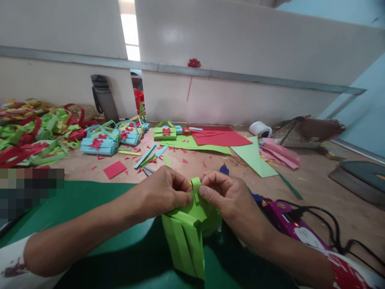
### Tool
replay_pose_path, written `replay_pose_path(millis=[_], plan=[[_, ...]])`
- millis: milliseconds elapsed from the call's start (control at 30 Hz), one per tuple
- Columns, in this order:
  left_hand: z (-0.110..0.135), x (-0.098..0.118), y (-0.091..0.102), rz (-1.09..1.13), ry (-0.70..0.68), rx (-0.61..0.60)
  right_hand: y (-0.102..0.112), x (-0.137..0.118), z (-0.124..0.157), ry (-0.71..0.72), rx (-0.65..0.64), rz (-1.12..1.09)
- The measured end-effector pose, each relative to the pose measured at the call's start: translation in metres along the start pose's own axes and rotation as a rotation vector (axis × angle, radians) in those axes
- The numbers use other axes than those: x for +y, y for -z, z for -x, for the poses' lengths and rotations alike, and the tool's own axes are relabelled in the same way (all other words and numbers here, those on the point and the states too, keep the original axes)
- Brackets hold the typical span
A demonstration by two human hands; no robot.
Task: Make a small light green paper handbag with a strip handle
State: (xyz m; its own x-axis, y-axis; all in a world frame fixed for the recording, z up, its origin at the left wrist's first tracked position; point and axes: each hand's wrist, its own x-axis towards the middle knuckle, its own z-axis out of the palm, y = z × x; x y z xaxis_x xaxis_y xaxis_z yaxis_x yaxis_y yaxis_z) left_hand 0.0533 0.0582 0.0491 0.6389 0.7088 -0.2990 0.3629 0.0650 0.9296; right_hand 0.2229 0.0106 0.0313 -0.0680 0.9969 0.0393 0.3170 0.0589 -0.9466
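A folded light-green paper bag (185, 245) stands over the green mat in front of me, its creased side facing me. At its top, a narrow green paper strip (196, 188) curves up in a small loop between my hands. My left hand (165, 190) is closed, thumb and fingers pinching the paper just left of the loop. My right hand (224, 192) is closed too, its thumb and bent fingers pressed on the loop's right side. The fingers cover part of the bag's top edge.
Finished blue paper bags (98, 145) with red bows and a green paper bag (165, 133) line the back. Red paper sheets (222, 136), scraps and scissors (148, 170) lie on the table. A purple power strip (293, 224) with black cables sits at right. A bottle (104, 98) stands by the wall.
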Motion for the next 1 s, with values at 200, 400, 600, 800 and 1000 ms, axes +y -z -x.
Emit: replay_pose_path(millis=[200, 400, 600, 800, 1000], plan=[[-0.0001, 0.0015, -0.0004, 0.092, 0.0, -0.043, 0.0, 0.0013, -0.0013, 0.013, -0.004, 0.016], [-0.0012, 0.0003, -0.001, 0.131, 0.035, -0.034, -0.0002, -0.0033, -0.0026, 0.111, 0.049, 0.134], [-0.0027, -0.0011, -0.0015, 0.155, 0.045, -0.01, -0.0016, -0.0052, -0.002, 0.167, 0.081, 0.234], [-0.0032, -0.0018, -0.0016, 0.114, 0.054, 0.003, -0.0029, -0.0026, -0.0015, 0.262, 0.112, 0.325], [-0.0025, -0.0021, -0.0008, 0.079, 0.035, -0.019, -0.0029, -0.0028, -0.0025, 0.298, 0.092, 0.312]])
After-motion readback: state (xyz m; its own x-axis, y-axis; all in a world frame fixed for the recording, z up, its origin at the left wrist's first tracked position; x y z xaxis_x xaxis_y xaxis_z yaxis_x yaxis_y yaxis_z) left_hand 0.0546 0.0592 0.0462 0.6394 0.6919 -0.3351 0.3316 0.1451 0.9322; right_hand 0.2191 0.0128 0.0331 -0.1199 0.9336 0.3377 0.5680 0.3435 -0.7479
